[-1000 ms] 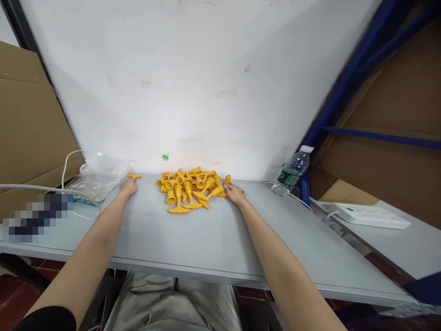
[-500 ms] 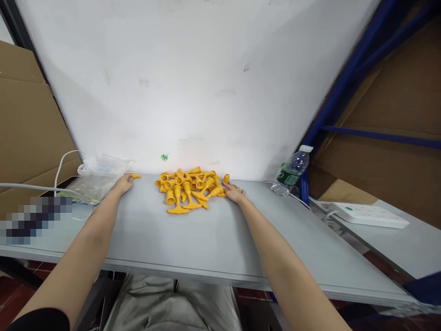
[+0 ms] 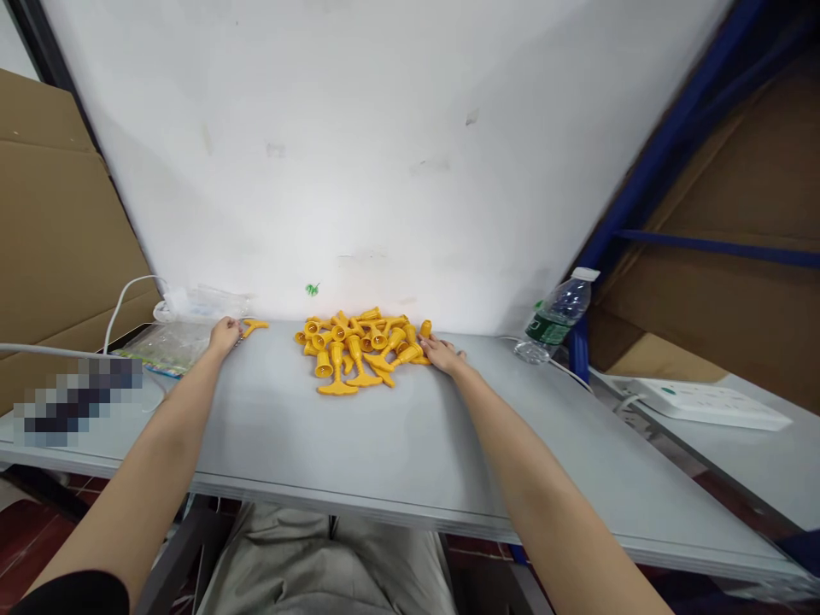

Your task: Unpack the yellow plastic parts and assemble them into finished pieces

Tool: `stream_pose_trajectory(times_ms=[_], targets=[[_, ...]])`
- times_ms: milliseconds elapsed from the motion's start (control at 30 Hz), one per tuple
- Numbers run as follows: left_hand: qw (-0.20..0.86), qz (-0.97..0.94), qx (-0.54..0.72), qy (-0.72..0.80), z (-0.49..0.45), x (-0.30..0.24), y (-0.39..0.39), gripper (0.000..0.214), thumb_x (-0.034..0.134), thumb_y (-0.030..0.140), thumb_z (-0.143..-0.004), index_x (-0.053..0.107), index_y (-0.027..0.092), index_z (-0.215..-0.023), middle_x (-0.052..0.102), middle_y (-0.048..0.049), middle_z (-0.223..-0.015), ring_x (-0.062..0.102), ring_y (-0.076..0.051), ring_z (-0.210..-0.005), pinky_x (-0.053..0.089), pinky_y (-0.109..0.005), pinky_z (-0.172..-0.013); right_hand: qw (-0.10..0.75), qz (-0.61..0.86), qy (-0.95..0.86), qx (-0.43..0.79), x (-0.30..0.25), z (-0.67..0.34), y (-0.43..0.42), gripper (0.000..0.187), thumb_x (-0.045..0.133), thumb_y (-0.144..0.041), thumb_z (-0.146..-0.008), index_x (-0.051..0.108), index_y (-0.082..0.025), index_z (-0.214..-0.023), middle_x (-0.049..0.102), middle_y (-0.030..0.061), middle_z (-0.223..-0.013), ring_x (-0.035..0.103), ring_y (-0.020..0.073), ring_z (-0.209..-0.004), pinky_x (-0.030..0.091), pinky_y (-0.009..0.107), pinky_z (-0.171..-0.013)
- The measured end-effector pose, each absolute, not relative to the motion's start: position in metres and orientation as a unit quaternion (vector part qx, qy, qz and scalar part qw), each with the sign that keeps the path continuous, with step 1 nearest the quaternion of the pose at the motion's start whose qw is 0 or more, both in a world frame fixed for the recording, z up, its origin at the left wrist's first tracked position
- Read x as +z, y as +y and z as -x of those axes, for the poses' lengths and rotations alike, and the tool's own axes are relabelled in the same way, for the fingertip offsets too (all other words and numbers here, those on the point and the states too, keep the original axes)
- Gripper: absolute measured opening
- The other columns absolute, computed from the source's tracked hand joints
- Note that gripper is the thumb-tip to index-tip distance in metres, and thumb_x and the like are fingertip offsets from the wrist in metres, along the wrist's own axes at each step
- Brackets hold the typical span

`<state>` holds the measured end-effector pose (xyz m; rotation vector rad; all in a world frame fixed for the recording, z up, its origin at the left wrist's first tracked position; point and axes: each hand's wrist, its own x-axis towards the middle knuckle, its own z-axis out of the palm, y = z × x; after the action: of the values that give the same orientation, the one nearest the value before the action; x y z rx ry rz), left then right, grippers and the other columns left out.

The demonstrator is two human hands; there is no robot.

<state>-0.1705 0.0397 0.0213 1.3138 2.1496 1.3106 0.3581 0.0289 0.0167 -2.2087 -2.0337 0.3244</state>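
Note:
Several yellow T-handled pieces (image 3: 356, 343) with bell-shaped hollow ends lie in a loose pile against the wall at the middle of the table. Left of the pile, my left hand (image 3: 225, 335) is closed at the stem of a single yellow T-shaped handle (image 3: 256, 325), whose crossbar points right. Something small and greyish shows under those fingers, too small to name. My right hand (image 3: 442, 353) rests at the pile's right edge with its fingers stretched out and apart, touching the outer pieces. One upright yellow piece (image 3: 426, 328) stands just behind its fingertips.
Clear plastic bags (image 3: 185, 342) and a white cable (image 3: 115, 312) lie on the left. A water bottle (image 3: 556, 316) leans at the right by a blue frame post (image 3: 580, 346). A white power strip (image 3: 711, 403) sits farther right. Cardboard (image 3: 57, 213) stands at the left.
My left hand has drawn slightly left and turned, so more of the T-shaped handle shows. My right hand stays by the pile. The view has shifted a little.

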Motion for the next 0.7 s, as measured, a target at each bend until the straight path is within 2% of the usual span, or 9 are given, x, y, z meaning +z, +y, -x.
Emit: stream_pose_trajectory(times_ms=[100,167,267,367,500,633,700], targets=[[0.152,-0.463,0.459,0.743,0.17,0.023,0.038,0.011,0.047,0.022,-0.081,0.056,0.018,-0.078,0.072,-0.0076,-0.082,0.068,-0.019,-0.083,0.052,-0.03,-0.079,0.076,0.733,-0.668,0.105,0.018,-0.357,0.028,0.059,0.012,-0.047,-0.099,0.037,-0.037,-0.151,0.028,-0.0001,-0.162,0.026,0.0333,-0.147,0.025,0.07,-0.11],[0.146,-0.469,0.457,0.741,0.17,0.024,0.036,0.01,0.048,0.021,-0.079,0.058,0.018,-0.079,0.072,-0.0078,-0.083,0.068,-0.02,-0.086,0.052,-0.032,-0.082,0.109,0.741,-0.655,0.096,0.02,-0.354,0.025,0.057,0.017,-0.045,-0.099,0.047,-0.035,-0.146,0.035,0.0033,-0.159,0.03,0.0343,-0.145,0.023,0.07,-0.109],[0.106,-0.485,0.442,0.747,0.169,0.025,0.034,0.01,0.05,0.019,-0.076,0.06,0.019,-0.079,0.073,-0.0086,-0.087,0.068,-0.024,-0.092,0.052,-0.039,-0.089,0.189,0.756,-0.623,0.063,0.022,-0.347,0.017,0.052,0.027,-0.042,-0.097,0.066,-0.027,-0.128,0.055,0.0101,-0.144,0.043,0.0345,-0.135,0.025,0.066,-0.109],[0.071,-0.493,0.437,0.748,0.167,0.027,0.031,0.011,0.052,0.016,-0.073,0.06,0.02,-0.08,0.072,-0.0083,-0.093,0.067,-0.026,-0.099,0.051,-0.042,-0.095,0.258,0.746,-0.612,0.044,0.026,-0.337,0.008,0.049,0.035,-0.048,-0.094,0.075,-0.022,-0.106,0.066,0.0134,-0.127,0.053,0.0339,-0.123,0.032,0.06,-0.104],[0.096,-0.485,0.444,0.747,0.163,0.03,0.032,0.015,0.053,0.012,-0.072,0.058,0.021,-0.083,0.07,-0.007,-0.099,0.064,-0.025,-0.104,0.05,-0.043,-0.101,0.295,0.716,-0.629,0.066,0.032,-0.328,-0.002,0.043,0.046,-0.056,-0.089,0.072,-0.022,-0.086,0.07,0.0099,-0.115,0.057,0.0327,-0.116,0.036,0.055,-0.099],[0.133,-0.476,0.446,0.747,0.16,0.031,0.033,0.025,0.057,0.009,-0.066,0.058,0.019,-0.089,0.069,-0.0084,-0.101,0.064,-0.025,-0.103,0.051,-0.047,-0.099,0.309,0.679,-0.659,0.095,0.032,-0.327,-0.005,0.032,0.057,-0.052,-0.082,0.064,-0.022,-0.075,0.071,0.0066,-0.107,0.061,0.03,-0.108,0.039,0.05,-0.095],[0.139,-0.476,0.446,0.745,0.159,0.031,0.033,0.028,0.058,0.01,-0.066,0.058,0.019,-0.092,0.068,-0.008,-0.101,0.064,-0.025,-0.102,0.053,-0.047,-0.096,0.343,0.654,-0.666,0.103,0.029,-0.327,-0.004,0.03,0.06,-0.05,-0.079,0.059,-0.021,-0.07,0.071,0.0061,-0.097,0.063,0.0271,-0.097,0.044,0.044,-0.088]])
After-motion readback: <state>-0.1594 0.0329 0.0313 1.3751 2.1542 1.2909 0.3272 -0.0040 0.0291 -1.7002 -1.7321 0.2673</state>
